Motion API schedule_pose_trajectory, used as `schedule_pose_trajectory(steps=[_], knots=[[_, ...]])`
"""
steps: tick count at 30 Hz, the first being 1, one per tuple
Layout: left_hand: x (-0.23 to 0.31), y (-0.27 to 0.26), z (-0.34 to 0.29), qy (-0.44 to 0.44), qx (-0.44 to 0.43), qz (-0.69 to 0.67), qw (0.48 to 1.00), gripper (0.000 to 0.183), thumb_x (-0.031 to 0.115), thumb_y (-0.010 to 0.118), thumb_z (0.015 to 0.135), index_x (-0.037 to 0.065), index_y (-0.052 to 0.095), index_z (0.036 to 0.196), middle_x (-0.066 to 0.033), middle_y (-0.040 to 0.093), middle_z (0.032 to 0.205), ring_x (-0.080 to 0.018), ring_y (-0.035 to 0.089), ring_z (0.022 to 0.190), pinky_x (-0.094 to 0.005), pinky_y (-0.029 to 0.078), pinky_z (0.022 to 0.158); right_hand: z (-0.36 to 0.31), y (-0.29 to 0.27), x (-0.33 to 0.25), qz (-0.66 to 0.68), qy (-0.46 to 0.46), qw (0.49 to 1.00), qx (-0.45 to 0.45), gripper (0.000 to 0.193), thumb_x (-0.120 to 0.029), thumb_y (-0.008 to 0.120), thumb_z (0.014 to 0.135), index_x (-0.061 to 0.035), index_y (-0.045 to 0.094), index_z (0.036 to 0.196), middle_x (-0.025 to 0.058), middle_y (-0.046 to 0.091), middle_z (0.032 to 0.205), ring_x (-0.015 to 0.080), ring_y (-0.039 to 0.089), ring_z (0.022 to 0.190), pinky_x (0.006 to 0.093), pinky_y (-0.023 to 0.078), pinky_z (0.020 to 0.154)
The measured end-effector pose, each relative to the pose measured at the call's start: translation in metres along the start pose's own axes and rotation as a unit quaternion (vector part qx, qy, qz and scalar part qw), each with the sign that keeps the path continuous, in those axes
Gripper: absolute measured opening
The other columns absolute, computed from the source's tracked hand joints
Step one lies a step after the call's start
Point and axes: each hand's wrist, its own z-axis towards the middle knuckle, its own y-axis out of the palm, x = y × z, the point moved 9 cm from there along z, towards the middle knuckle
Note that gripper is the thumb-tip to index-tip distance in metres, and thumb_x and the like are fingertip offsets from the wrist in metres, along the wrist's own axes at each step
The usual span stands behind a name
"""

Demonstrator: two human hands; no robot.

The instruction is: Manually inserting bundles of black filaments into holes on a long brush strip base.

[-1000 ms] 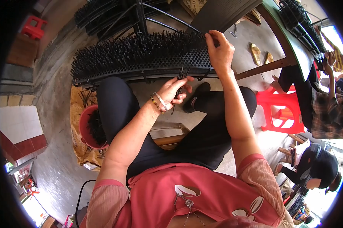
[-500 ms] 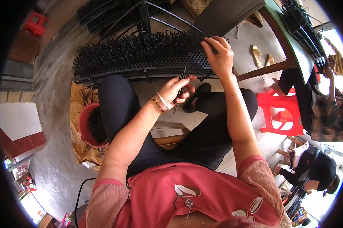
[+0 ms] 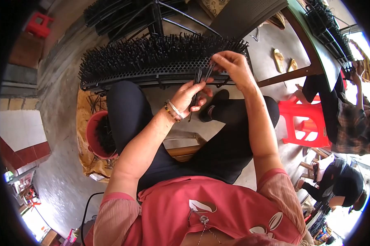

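My left hand is closed around a small bundle of thin black sticks, their tips pointing up and away from me. Just right of it, my right hand pinches with thumb and forefinger at the upper end of a stick or two beside the bundle. Both hands are in front of a long black perforated rack. Dense rows of upright black sticks fill most of its holes, and bare holes show along the near edge and toward the right.
A red bucket of black pieces stands by my left knee on brown sheeting. To the right are a red plastic stool, a green-topped table and sandals. Two other people are at the right, one handling another rack.
My right hand has come back from the rack's right end, down and to the left, to the bundle. It now pinches at the sticks. My left hand has stayed nearly in place.
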Motion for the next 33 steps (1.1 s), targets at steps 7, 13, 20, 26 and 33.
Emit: schedule_pose_trajectory(steps=[7,13,20,26,33], knots=[[-0.007,-0.006,0.003,-0.024,0.028,0.015,0.999,0.034,0.025,0.048,0.095,0.004,0.052,0.122,-0.0042,0.058,0.084,-0.0039,0.039,0.053,-0.0154,0.025,0.037,0.003,-0.046,-0.026,-0.007,-0.145,0.972,0.187,0.021,-0.017,0.059,0.09,0.0035,0.064,0.095,0.0062,0.067,0.083,0.0091,0.06,0.073,0.0215,0.047,0.069],[-0.007,-0.005,0.001,-0.029,0.035,0.021,0.999,0.033,0.024,0.049,0.094,0.004,0.052,0.121,-0.0039,0.057,0.084,-0.0036,0.039,0.054,-0.0148,0.025,0.037,0.0,-0.043,-0.035,-0.075,-0.183,0.951,0.239,0.021,-0.016,0.059,0.09,0.004,0.064,0.096,0.0053,0.068,0.082,0.0082,0.061,0.072,0.0213,0.048,0.068],[-0.007,-0.003,0.0,-0.028,0.022,0.027,0.999,0.034,0.022,0.05,0.093,0.004,0.051,0.122,-0.0036,0.055,0.086,-0.0036,0.04,0.056,-0.0141,0.025,0.038,-0.007,-0.044,-0.041,-0.161,-0.194,0.922,0.294,0.02,-0.017,0.061,0.089,0.0023,0.065,0.093,0.0053,0.068,0.079,0.0074,0.061,0.07,0.0214,0.048,0.064],[-0.008,-0.003,0.0,-0.032,0.017,0.026,0.999,0.034,0.022,0.05,0.093,0.004,0.051,0.122,-0.0034,0.055,0.086,-0.0036,0.04,0.056,-0.0139,0.026,0.038,-0.011,-0.04,-0.045,-0.167,-0.228,0.907,0.313,0.017,-0.015,0.063,0.087,0.0012,0.066,0.092,0.0057,0.068,0.078,0.0084,0.062,0.069,0.0223,0.048,0.063],[-0.007,-0.003,0.001,-0.029,0.013,0.028,0.999,0.032,0.021,0.049,0.094,0.004,0.051,0.122,-0.0031,0.055,0.086,-0.0032,0.039,0.056,-0.0138,0.026,0.038,-0.023,-0.023,-0.062,-0.288,-0.334,0.849,0.289,0.012,-0.011,0.065,0.083,-0.0016,0.066,0.091,0.0085,0.068,0.08,0.0171,0.064,0.073,0.0273,0.049,0.068]])
